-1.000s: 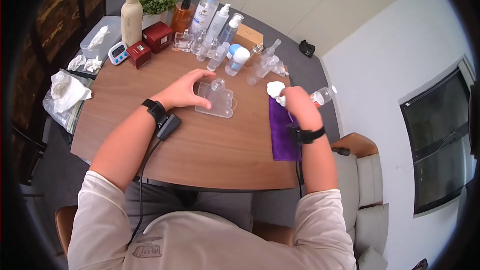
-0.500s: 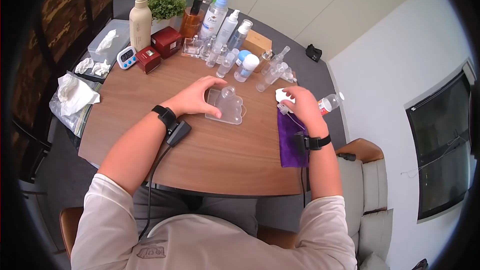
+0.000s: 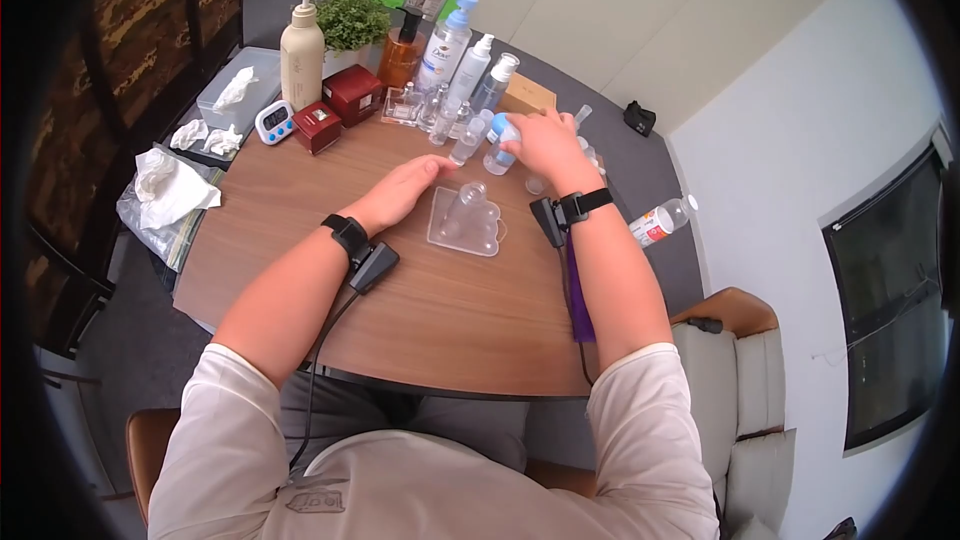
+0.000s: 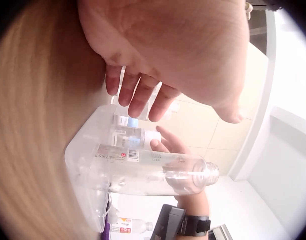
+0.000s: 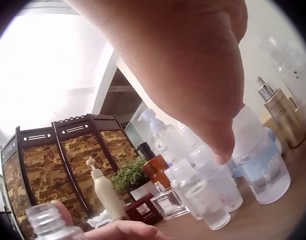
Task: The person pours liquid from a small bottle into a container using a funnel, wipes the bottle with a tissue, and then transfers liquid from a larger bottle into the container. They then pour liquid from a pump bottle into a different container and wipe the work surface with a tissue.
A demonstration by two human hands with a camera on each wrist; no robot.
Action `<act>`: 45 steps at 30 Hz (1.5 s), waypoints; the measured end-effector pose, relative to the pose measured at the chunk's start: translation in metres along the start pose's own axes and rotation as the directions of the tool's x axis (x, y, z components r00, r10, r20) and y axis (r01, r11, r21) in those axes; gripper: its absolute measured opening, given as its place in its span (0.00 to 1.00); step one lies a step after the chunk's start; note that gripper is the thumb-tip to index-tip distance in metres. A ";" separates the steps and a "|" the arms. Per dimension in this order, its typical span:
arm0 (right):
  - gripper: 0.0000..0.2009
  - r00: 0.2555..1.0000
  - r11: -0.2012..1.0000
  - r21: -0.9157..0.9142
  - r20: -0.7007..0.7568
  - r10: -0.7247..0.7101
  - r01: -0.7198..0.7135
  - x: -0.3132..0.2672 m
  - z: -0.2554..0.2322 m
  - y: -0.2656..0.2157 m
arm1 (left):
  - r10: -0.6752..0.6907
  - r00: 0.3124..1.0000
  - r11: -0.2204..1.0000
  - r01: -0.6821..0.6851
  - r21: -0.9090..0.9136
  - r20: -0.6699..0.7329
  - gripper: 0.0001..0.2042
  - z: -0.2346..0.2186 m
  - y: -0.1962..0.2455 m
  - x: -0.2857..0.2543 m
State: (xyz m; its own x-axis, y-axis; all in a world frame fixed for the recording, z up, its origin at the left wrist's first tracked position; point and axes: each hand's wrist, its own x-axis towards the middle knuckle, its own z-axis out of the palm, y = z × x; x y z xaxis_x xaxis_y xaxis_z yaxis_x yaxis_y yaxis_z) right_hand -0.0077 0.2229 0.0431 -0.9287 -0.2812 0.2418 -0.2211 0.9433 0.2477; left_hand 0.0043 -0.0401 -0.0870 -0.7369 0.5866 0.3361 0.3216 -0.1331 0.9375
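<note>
A clear, uncapped bottle (image 4: 153, 175) stands upright on a clear, scallop-edged tray (image 3: 440, 232) in the middle of the table. Just left of it is my left hand (image 3: 395, 198), fingers extended and touching nothing. My right hand (image 3: 553, 152) reaches over to the back of the table and grips the white cap (image 5: 248, 131) of a clear bottle with a pale blue label (image 5: 267, 175). Its thumb lies against the cap's side in the right wrist view; most of its fingers are hidden there. That bottle stands on the table beside small clear bottles (image 3: 465, 147).
Behind are pump bottles (image 3: 440, 58), red boxes (image 3: 318, 127), a potted plant (image 3: 350, 20) and a timer (image 3: 274, 123). A purple cloth (image 3: 582, 315) lies under my right forearm, with a labelled plastic bottle (image 3: 655, 225) beyond. Crumpled tissues (image 3: 185, 190) sit at the left.
My right hand has left the white tissue by the purple cloth and moved up and left to the white-capped bottle. My left hand has drawn back from around the uncapped bottle.
</note>
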 end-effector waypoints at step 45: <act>0.26 0.872 0.942 0.239 0.375 -0.315 0.237 0.064 -0.039 -0.116 | -0.038 0.916 0.900 0.205 0.385 -0.400 0.22 -0.010 0.018 0.004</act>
State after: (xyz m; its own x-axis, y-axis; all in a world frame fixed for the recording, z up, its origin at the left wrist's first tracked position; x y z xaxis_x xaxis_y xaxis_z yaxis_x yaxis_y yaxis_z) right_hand -0.0296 0.0890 0.0669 -0.8517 -0.4759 -0.2192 -0.4997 0.8637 0.0665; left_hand 0.0014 -0.0487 -0.0679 -0.9246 0.2231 0.3087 0.3672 0.3075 0.8778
